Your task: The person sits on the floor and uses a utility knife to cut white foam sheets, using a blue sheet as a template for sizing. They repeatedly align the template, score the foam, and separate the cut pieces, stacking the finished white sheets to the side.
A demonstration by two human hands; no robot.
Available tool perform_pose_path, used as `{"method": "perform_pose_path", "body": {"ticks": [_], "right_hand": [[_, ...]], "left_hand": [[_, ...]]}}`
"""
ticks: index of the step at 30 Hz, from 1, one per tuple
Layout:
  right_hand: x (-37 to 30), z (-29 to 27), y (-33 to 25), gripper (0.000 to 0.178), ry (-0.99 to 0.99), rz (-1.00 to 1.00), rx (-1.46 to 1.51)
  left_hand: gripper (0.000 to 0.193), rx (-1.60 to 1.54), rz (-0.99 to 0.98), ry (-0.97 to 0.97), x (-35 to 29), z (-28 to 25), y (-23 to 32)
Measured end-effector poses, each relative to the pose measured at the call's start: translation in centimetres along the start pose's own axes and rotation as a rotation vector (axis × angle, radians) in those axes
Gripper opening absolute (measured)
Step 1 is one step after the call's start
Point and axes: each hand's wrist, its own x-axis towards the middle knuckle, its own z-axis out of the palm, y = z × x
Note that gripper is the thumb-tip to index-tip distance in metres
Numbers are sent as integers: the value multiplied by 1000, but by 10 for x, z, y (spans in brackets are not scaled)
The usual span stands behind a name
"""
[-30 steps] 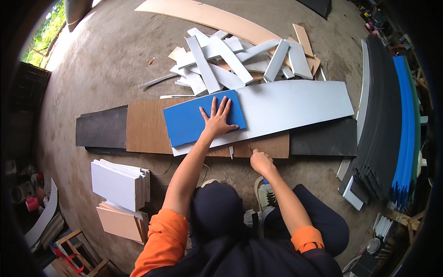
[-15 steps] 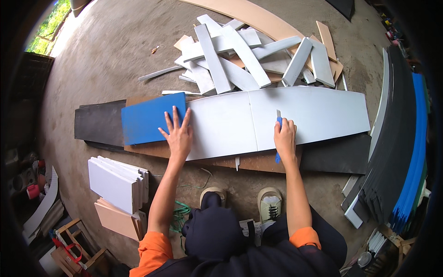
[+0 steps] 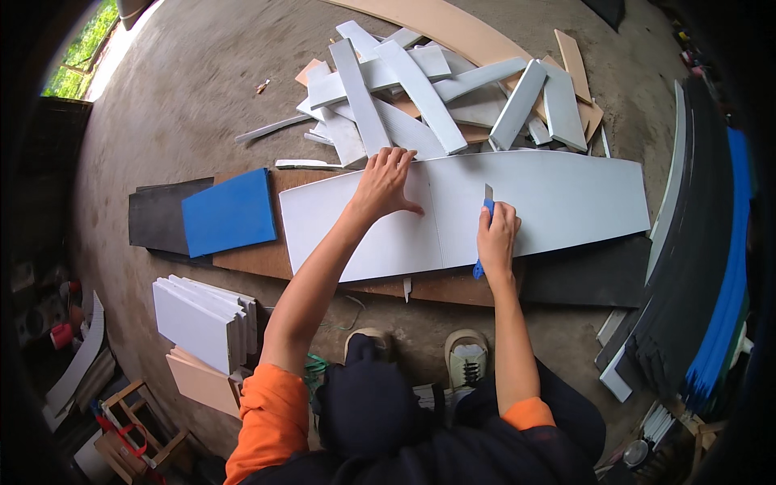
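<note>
A long white foam sheet (image 3: 558,194) with a thin cross line lies in front of me over brown and black boards. My left hand (image 3: 386,184) rests on it just left of the line, fingers stretched toward the far edge and thumb spread. Right of the line, my right hand (image 3: 498,238) is closed round a blue utility knife (image 3: 488,212), its blade out and pointing away from me. Left of the white sheet, a blue rectangular foam panel (image 3: 230,212) lies untouched on the brown board (image 3: 279,242).
Beyond the sheet lies a heap of white and tan offcuts (image 3: 420,97). Stacked white panels (image 3: 198,323) stand on tan ones (image 3: 202,380) at the near left. Long black sheets (image 3: 679,242) and blue sheets (image 3: 727,275) line the right side.
My left hand has left the blue panel and moved right onto the white sheet, near the line. The blue panel now lies farther left, uncovering the white sheet's left end. The knife stays in my right hand.
</note>
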Motion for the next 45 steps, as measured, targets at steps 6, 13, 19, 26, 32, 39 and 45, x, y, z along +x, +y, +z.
{"method": "perform_pose_path", "body": {"ticks": [6, 13, 19, 26, 32, 39, 45], "right_hand": [[-11, -9, 18, 28, 80, 4, 8], [-19, -56, 4, 35, 143, 244, 231], [-26, -81, -9, 40, 343, 218, 590], [-6, -100, -7, 53, 180, 65, 579], [-77, -119, -46, 49, -10, 157, 434], [-132, -100, -52, 30, -92, -148, 256], [-156, -101, -68, 16, -109, -26, 252]], "left_hand": [[91, 46, -71, -190, 14, -3, 10], [60, -273, -55, -34, -19, -60, 47], [47, -278, 214, 158, -54, -125, 95], [39, -98, 305, 291, -76, -101, 123], [35, -9, 189, 261, -100, -81, 119], [31, 63, 256, 240, -105, -79, 116], [27, 97, 258, 258, -105, -77, 114]]}}
